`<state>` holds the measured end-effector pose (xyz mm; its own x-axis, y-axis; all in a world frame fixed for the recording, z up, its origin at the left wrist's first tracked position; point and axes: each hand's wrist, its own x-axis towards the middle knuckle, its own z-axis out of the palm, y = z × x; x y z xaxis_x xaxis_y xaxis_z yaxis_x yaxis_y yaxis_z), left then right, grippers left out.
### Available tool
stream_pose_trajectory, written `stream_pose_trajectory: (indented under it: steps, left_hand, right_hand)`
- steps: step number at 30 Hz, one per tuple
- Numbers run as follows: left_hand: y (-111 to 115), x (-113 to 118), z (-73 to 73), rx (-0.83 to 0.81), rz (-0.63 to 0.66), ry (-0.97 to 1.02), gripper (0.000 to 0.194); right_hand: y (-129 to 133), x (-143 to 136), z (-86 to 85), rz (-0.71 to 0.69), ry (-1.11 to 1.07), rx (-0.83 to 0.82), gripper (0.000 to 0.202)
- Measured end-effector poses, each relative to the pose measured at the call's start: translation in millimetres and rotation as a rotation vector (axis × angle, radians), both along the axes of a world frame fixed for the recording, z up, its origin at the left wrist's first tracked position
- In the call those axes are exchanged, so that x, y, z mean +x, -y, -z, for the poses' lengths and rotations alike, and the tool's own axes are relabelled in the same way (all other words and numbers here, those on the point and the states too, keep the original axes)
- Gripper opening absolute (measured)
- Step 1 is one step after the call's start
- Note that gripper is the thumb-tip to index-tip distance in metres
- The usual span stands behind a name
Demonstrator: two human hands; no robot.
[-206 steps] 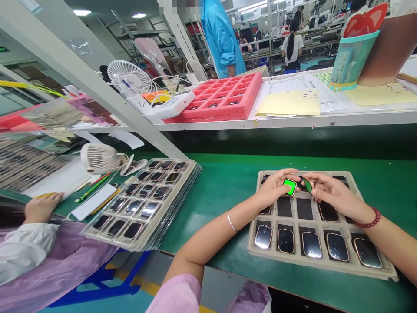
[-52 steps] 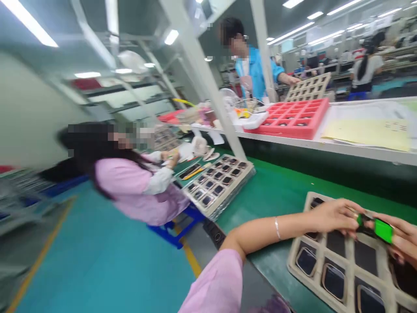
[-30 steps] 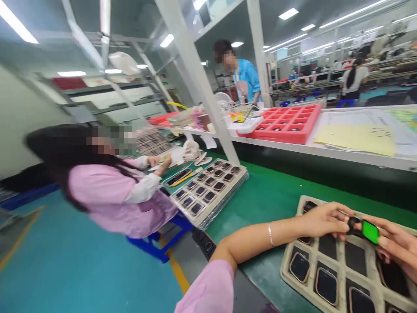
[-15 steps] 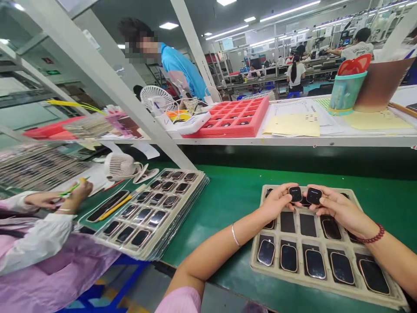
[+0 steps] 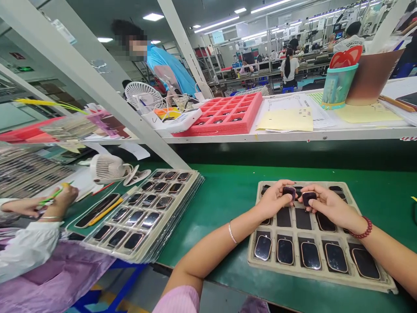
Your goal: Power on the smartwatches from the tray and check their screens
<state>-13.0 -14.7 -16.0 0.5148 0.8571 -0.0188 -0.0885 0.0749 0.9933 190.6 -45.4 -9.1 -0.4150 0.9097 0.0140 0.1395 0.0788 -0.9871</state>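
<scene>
Reaching forward over the tray with both arms. Bent at the left elbow near the front edge of the green table, slanting up and rightward along the left forearm, with a silver bangle above the wrist and a pink sleeve behind the elbow. Coming in from the right side along the other forearm, angled leftward, with a red bead bracelet round the wrist. Brought close together over the back half of the tray, apart by a narrow gap.

Pinching one watch in the left hand, with the thumb in front and the fingers curled behind. Pinching a second watch likewise in the right hand, thumb across the front. Closed in both hands to little more than a watch's thickness. Holding both just beside each other, raised above the tray, dark in front; too blurred to tell for sure whether lit.

Below, filled along the tray's front row with five more watches, face up; showing two dark inserts in the row behind. Flanked well to the left by a tray stack, near a small fan.
</scene>
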Motion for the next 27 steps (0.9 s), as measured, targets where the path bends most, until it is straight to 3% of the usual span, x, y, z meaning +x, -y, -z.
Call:
stream_pose_trajectory:
  steps: [4,9,12,15,20,24,27]
  left_hand:
    - [2,-2,0.5,0.146,-0.037,-0.134,0.019]
    - [16,-5,-9.5,0.697,-0.076,-0.703,0.015]
    - [26,-8,-18.9,0.873,0.009,-1.054,0.021]
    - [31,-10,-29.5,0.995,0.076,-1.253,0.023]
    - [23,9,-40.1,1.095,0.150,-1.147,0.025]
    - [18,50,-27.5,1.163,0.300,-0.983,0.026]
    - [20,72,-15.7,1.144,0.290,-0.897,0.035]
  right_hand:
    - [1,-1,-2.3,0.016,0.172,0.240,0.013]
    - [8,-4,-2.3,-0.013,0.487,0.485,0.018]
    - [13,-8,-4.4,-0.028,0.640,0.602,0.021]
    - [13,-1,-15.0,-0.052,0.775,0.667,0.024]
    - [10,48,-33.9,0.028,1.041,0.621,0.026]
    - [30,77,-29.9,0.047,1.205,0.535,0.012]
    - [45,80,-25.2,0.041,1.110,0.502,0.011]
